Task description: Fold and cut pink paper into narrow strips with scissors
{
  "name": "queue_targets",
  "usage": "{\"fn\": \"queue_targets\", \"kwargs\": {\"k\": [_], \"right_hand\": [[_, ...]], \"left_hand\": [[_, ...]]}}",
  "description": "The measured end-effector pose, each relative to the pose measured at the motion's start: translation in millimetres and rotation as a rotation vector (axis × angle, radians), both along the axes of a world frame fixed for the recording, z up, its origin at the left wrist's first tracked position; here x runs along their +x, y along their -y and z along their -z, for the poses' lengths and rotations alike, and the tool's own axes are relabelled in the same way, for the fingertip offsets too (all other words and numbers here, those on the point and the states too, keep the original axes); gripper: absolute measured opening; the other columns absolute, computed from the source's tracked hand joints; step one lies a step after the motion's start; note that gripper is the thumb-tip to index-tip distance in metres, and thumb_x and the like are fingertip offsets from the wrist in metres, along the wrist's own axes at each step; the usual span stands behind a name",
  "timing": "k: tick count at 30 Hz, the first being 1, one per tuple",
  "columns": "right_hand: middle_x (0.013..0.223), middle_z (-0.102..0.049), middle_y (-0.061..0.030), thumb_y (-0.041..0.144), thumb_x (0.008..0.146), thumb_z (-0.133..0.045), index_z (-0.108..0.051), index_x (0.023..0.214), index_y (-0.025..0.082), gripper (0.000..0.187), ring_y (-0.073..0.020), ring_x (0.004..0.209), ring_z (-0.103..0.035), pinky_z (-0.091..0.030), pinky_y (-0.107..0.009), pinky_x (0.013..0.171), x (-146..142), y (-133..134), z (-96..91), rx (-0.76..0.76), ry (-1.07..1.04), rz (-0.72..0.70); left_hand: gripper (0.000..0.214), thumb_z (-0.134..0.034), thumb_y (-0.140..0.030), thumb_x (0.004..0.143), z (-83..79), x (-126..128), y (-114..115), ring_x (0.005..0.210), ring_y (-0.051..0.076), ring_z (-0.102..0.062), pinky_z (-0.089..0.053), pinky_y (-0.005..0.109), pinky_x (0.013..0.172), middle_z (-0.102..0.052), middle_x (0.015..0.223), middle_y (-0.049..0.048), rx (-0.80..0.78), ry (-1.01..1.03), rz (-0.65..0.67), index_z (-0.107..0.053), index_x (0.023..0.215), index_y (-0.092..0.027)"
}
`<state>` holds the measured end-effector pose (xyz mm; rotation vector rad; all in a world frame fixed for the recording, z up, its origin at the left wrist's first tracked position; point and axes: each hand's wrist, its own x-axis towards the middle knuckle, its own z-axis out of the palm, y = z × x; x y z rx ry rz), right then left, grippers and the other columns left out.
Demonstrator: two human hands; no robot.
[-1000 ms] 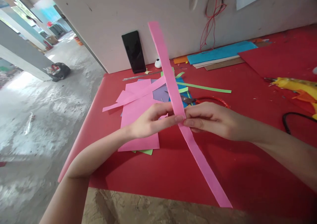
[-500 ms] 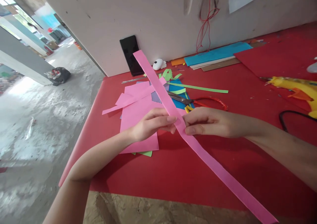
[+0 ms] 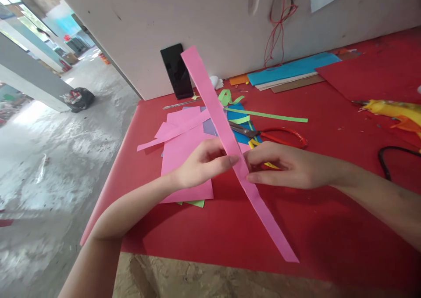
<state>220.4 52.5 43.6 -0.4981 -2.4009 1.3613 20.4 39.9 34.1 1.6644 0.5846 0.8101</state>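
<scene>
A long pink paper strip (image 3: 210,98) runs diagonally from the upper left, in front of the wall, down to the lower right above the red table. My left hand (image 3: 200,164) pinches it near the middle from the left side. From the right, my right hand (image 3: 283,164) pinches the same spot with thumb and fingers. Both hands hover just above the red table cover (image 3: 230,227). Under and behind my left hand lies a pink paper sheet (image 3: 182,153) with smaller pink offcuts on it.
Red-handled scissors (image 3: 272,136) lie behind my right hand, beside green strips (image 3: 272,117) and blue paper. A black phone (image 3: 176,72) leans on the wall. Stacked coloured sheets (image 3: 292,72) sit at the back right, a yellow object (image 3: 393,111) and black cable (image 3: 386,157) at the right.
The strip's upper end rose again after dipping, and its lower end swung back left, now ending above the table's front edge. Both hands keep their pinch at the middle.
</scene>
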Motion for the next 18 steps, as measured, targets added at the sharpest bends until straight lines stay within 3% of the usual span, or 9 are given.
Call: {"fn": "queue_targets", "kwargs": {"k": [7, 11, 14, 18], "right_hand": [[0.061, -0.044, 0.0038, 0.035, 0.091, -0.053, -0.05, 0.067, 0.017, 0.029, -0.0073, 0.055, -0.038, -0.029, -0.023, 0.049, -3.8, 5.3, 2.7, 0.041, -0.105, 0.194], [0.057, -0.035, 0.0053, 0.031, 0.093, -0.052, -0.045, 0.063, 0.018, 0.034, -0.0064, 0.051, -0.03, -0.024, -0.022, 0.047, -3.9, 7.8, 2.6, 0.076, -0.177, 0.233], [0.055, -0.029, 0.006, 0.032, 0.095, -0.05, -0.04, 0.06, 0.018, 0.04, -0.0056, 0.049, -0.026, -0.022, -0.023, 0.045, -3.2, 8.4, -1.7, 0.054, -0.194, 0.218], [0.055, -0.028, 0.0062, 0.042, 0.096, -0.049, -0.038, 0.059, 0.018, 0.045, -0.0049, 0.049, -0.026, -0.021, -0.023, 0.044, -3.2, 7.0, -1.0, 0.037, -0.227, 0.149]], "left_hand": [[0.032, -0.06, -0.04, 0.087, 0.3, 4.3, 2.0, 0.054, 0.008, -0.042, -0.036, 0.023, 0.051, -0.048, 0.06, -0.0023, 0.17, -0.085, -0.057, -0.057, 0.065, -0.016], [0.036, -0.063, -0.048, 0.085, -1.1, 5.0, 1.6, 0.054, 0.009, -0.042, -0.038, 0.024, 0.052, -0.05, 0.058, -0.0025, 0.149, -0.095, -0.103, -0.061, 0.068, -0.016], [0.034, -0.063, -0.048, 0.085, -1.4, 3.8, 2.2, 0.058, 0.009, -0.046, -0.041, 0.024, 0.056, -0.056, 0.063, -0.0012, 0.1, -0.062, -0.08, -0.065, 0.071, -0.017], [0.028, -0.067, -0.045, 0.084, 2.3, 2.8, 4.9, 0.065, 0.01, -0.054, -0.048, 0.024, 0.062, -0.06, 0.068, -0.0007, -0.129, 0.066, 0.007, -0.069, 0.076, -0.019]]}}
